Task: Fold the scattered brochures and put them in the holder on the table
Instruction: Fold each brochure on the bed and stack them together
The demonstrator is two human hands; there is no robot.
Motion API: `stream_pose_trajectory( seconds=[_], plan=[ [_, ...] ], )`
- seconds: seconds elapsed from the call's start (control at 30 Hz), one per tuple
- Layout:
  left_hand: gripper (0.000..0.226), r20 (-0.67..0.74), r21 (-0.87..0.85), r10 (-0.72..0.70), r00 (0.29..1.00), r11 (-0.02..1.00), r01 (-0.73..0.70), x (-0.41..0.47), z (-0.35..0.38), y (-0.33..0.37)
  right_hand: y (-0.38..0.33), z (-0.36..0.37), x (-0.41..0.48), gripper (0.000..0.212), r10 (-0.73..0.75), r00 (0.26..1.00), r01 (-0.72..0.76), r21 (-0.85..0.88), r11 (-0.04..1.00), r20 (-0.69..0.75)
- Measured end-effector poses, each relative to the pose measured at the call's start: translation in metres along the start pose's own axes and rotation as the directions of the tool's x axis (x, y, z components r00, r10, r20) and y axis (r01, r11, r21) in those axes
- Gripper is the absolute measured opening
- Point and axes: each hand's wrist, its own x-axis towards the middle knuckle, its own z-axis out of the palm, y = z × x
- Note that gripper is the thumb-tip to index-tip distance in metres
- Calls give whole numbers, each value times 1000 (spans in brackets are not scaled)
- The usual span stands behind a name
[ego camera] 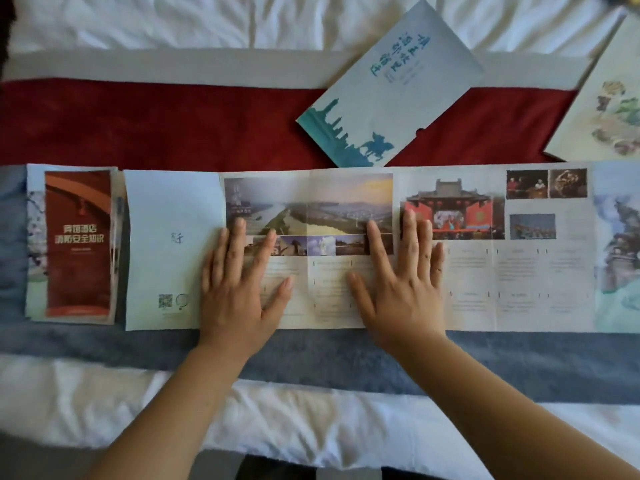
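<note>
The long unfolded brochure [485,271] lies across the centre, its right end cut off at 3 o'clock; bare red runner [138,123] stretches toward 10. The left hand [239,285] and right hand [401,282] press it flat, fingers spread. A folded stack [78,244] sits at 9, a notched pale-blue sleeve [391,88] at 1, a cropped cream booklet [606,109] at 2. The brochure's small print is illegible.

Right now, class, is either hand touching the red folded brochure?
No: the left hand and right hand both press flat on the long unfolded photo brochure, apart from the red folded brochure.
</note>
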Motion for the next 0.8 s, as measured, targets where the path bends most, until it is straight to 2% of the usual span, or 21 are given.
stream_pose_trajectory(
  seconds=[0.07, 0.2, 0.27, 0.43, 0.6, 0.67, 0.77, 0.8],
  plan=[
    [77, -26, 18, -51, 998, 999, 51, 1, -5, -15, 0, 7, 3, 77, 8, 1000, -8, -26, 1000, -9],
    [87, -60, -36, -330, 942, 944, 328, 3, -17, -47, 3, 10, 2, 78, -10, 1000, 9, -31, 999, -25],
    [92, -36, -77, -377, 926, 925, 373, 2, -19, -51, 2, 8, 3, 80, -11, 1000, 10, -37, 999, -21],
    [97, 38, -298, -389, 920, 875, 382, 5, -22, -44, -6, 6, 7, 75, -11, 1000, 12, -38, 999, 5],
    [95, 80, -481, -307, 948, 821, 306, -1, -36, -19, -8, 5, 8, 74, -11, 1000, 12, -57, 998, 20],
    [94, 104, -569, -281, 954, 770, 288, -2, -40, -5, -9, 4, 8, 74, -14, 999, 16, -54, 998, 30],
    [92, 131, -725, -241, 962, 638, 259, 2, -40, 18, -6, 0, 9, 75, -37, 998, 39, -40, 998, 50],
    [93, 129, -725, -236, 963, 640, 253, 3, -39, 25, -3, -3, 11, 75, -52, 997, 54, -39, 998, 62]
  ],
)
